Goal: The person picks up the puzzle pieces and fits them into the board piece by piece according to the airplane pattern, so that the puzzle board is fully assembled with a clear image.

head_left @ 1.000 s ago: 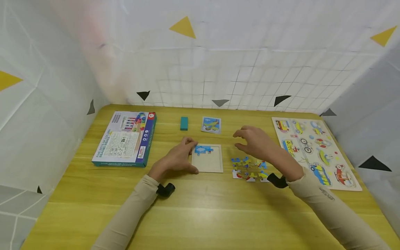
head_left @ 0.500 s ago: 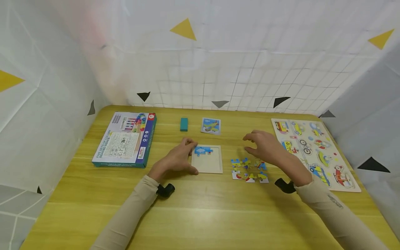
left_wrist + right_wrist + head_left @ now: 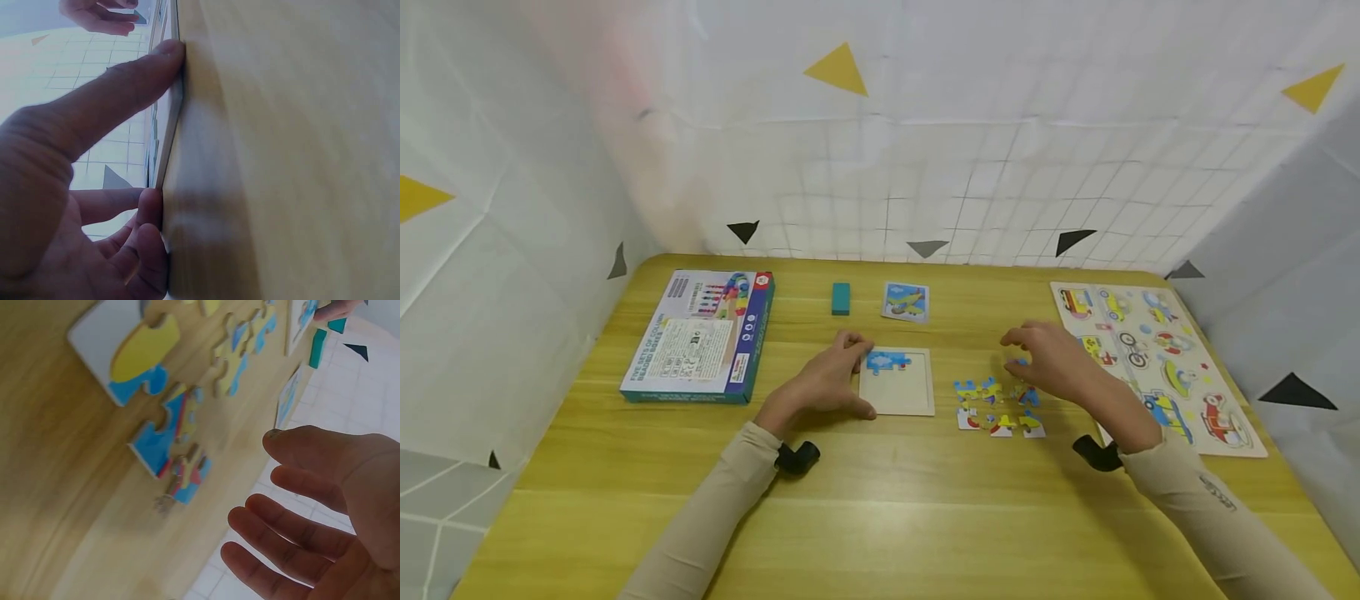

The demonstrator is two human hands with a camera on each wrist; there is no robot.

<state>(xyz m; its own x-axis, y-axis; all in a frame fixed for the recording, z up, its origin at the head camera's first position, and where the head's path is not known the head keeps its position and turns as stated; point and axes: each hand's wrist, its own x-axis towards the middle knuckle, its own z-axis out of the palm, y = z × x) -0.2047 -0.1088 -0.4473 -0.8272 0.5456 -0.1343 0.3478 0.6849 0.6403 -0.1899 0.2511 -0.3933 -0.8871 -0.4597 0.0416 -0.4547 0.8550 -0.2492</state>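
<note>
As fingers of L hand grip puzzle tray (ctr) by left edge, R hand hangs wide nr loose pieces, right. Left box reads "FIVE SETS OF COLUMN". Wood-grain table; white gridded wall.

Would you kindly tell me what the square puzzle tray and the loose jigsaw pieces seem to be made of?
Square puzzle tray: probably plain, matt wood or fibreboard, given its pale, bare-looking base.
Loose jigsaw pieces: likely thin wood or dense board with smooth printed tops; their brownish cut edges suggest it.
</note>
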